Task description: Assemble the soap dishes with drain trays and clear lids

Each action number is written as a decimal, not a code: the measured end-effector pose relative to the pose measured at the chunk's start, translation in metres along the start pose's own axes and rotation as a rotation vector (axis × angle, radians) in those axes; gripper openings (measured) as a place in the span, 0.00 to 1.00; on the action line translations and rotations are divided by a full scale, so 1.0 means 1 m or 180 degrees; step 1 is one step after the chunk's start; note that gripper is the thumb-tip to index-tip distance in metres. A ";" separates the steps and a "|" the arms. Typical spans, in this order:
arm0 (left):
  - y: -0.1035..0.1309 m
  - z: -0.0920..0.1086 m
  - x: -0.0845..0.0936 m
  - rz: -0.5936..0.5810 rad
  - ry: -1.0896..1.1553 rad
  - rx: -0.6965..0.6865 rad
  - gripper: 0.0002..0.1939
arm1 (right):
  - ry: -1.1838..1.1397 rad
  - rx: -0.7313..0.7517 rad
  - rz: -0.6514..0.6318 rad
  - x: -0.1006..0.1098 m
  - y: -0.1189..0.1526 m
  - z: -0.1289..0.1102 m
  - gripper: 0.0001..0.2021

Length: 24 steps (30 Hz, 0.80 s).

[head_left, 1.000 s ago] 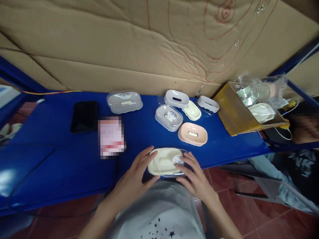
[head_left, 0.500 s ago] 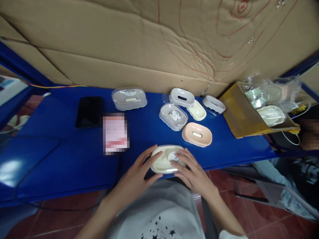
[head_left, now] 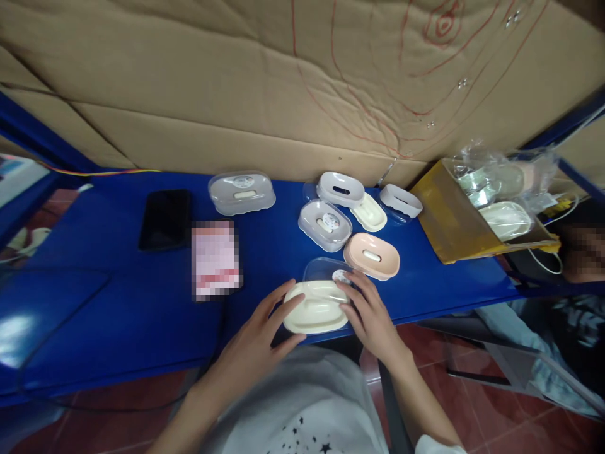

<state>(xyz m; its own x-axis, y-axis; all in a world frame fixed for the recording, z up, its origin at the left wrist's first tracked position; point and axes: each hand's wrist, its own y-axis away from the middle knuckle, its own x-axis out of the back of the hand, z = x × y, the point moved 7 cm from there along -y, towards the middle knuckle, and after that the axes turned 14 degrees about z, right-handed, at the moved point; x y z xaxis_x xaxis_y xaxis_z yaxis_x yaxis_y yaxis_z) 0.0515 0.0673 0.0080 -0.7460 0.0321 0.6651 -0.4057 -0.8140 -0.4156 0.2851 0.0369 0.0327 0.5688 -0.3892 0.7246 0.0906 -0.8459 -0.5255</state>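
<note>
The clear lid [head_left: 331, 270] that sat over the cream soap dish [head_left: 316, 308] half a second ago has come off; it now lies tipped back just behind the dish, its round white sticker showing near the right hand's fingertips. The dish stands uncovered, which suggests the two parts are being separated rather than closed.

The left hand [head_left: 258, 340] grasps the near left end of the dish, thumb along the front rim and fingers spread over the top edge. The right hand [head_left: 371, 315] holds the right end, fingers curled on the rim and touching the lid's edge.

The dish sits at the near edge of the blue table [head_left: 118, 315], right in front of the person. It is an oval of pale cream plastic with a raised inner tray and a long slot-like hollow in the middle; it looks smooth, light and rigid.

Farther back lie a pink soap dish [head_left: 371, 255], a lidded grey one [head_left: 324, 224], another clear-lidded one [head_left: 242, 193], and a black phone [head_left: 165, 219].
</note>
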 end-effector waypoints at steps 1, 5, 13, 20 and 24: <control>0.001 0.002 0.001 0.0048 -0.0023 -0.0118 0.23 | 0.0063 -0.0035 0.0017 0.001 -0.004 0.003 0.25; 0.006 0.015 0.007 0.0133 -0.0043 -0.0633 0.05 | 0.0219 -0.0010 -0.0020 0.007 -0.019 0.009 0.24; 0.021 0.012 0.041 0.0446 0.0020 -0.0653 0.06 | 0.0515 0.0003 0.0504 0.061 -0.074 0.082 0.18; 0.037 0.001 0.046 0.0546 -0.0197 -0.0669 0.08 | 0.0918 -0.0205 0.0582 0.087 -0.111 0.147 0.20; 0.030 0.008 0.052 0.0630 -0.0086 -0.0705 0.07 | 0.0701 -0.0235 0.0283 0.070 -0.079 0.125 0.20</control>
<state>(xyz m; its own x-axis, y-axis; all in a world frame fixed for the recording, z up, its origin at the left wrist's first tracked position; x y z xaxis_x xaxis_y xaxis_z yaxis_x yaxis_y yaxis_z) 0.0051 0.0395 0.0351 -0.8090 -0.1324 0.5727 -0.3613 -0.6566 -0.6621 0.4203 0.1220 0.0696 0.3793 -0.5265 0.7609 -0.0164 -0.8260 -0.5634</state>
